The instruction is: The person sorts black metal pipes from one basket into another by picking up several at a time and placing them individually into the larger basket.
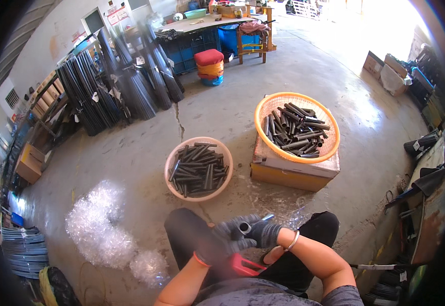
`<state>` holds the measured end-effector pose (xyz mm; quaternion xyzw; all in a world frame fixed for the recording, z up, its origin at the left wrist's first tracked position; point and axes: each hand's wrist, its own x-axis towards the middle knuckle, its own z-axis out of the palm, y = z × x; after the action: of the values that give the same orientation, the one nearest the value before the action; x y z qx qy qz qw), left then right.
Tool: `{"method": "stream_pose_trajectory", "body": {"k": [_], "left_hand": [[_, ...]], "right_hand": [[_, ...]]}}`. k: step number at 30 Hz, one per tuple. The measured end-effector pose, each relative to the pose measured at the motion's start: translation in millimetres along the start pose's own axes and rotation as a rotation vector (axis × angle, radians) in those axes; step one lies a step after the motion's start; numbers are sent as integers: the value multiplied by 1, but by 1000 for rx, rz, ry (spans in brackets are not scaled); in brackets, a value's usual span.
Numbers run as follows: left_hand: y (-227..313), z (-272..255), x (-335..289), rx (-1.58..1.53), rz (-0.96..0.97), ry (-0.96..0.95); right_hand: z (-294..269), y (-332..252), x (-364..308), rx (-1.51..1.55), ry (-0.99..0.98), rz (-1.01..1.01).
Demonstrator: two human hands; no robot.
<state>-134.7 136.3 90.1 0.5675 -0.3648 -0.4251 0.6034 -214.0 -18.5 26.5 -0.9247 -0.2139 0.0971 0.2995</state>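
Observation:
Both my hands, in grey knit gloves, meet in front of my lap. My left hand point(227, 235) is closed around a short dark tube point(244, 228), whose round open end points up at me. Pressed against the tube's other side is my right hand point(264, 233), fingers curled. A small pale-blue and silver piece point(268, 217) sticks out beyond the right fingers; its kind is unclear. Ahead, a pink plastic basket point(228, 155) on the floor holds many short dark tubes. To its right, an orange basket point(337, 137) with similar tubes rests on a cardboard box point(288, 176).
Clear plastic shavings point(100, 224) lie heaped on the floor at left. A red plastic piece point(245, 266) shows between my legs. Bundles of long dark tubes point(92, 89) stand at the far left, beside a workbench point(197, 23) and a padded stool point(209, 66).

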Motion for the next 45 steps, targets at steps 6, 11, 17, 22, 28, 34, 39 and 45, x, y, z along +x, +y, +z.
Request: {"method": "stream_pose_trajectory", "body": {"k": [6,11,17,22,28,34,39,45], "left_hand": [[-35,-7,19,-6,-95,-36],[-56,-41,8,-501,-146,414],[-86,-59,11,-1063,-31,588],[-68,-76,-4,-1024,-28,673],[-79,-68,-9,-1049,-104,696],[-118,-45,-3,-1043,-291,677],[-134,-19,12,-1071,-412,632],[-162,-11,20,-1147,-437,703]], "right_hand": [[17,1,-13,312,399,147],[-2,50,-32,-6,376,103],[-72,-3,-28,263,573,251],[-111,-26,-40,279,627,282],[-152,-36,-48,196,872,218],[-211,-61,-61,-230,996,248],[-248,-75,-104,-477,1113,316],[-281,-59,-182,-713,1206,514]]}}
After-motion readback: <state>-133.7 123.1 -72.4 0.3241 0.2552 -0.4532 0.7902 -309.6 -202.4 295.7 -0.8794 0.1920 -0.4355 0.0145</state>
